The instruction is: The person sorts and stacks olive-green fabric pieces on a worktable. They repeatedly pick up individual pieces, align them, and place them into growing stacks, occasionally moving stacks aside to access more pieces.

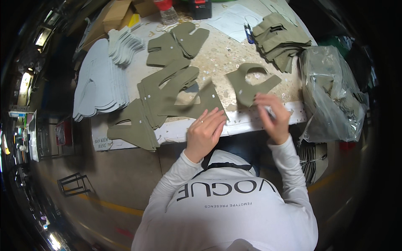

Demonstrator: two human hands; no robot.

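Note:
My left hand (205, 130) lies flat, fingers stretched out, over the near edge of an olive cut-out piece (212, 100) that bears a small white sticker. Part of that piece is smeared by motion. Further right, a single olive curved piece (247, 85), with a rounded opening, lies on the speckled tabletop. At its near edge are the fingertips of my right hand (274, 118), whose thumb stands apart from the fingers. Stacked olive pieces (148, 98) overlap left of my left hand, and another olive stack (190, 39) lies beyond them.
White stacked pieces (100, 79) stand at the left. A crumpled clear plastic bag (335, 92) holding dark pieces hangs over the right edge. Farther back are an olive pile (278, 37), blue-handled snips (249, 33), a bottle (168, 14) and a cardboard box (115, 16). Small white bits dot the table.

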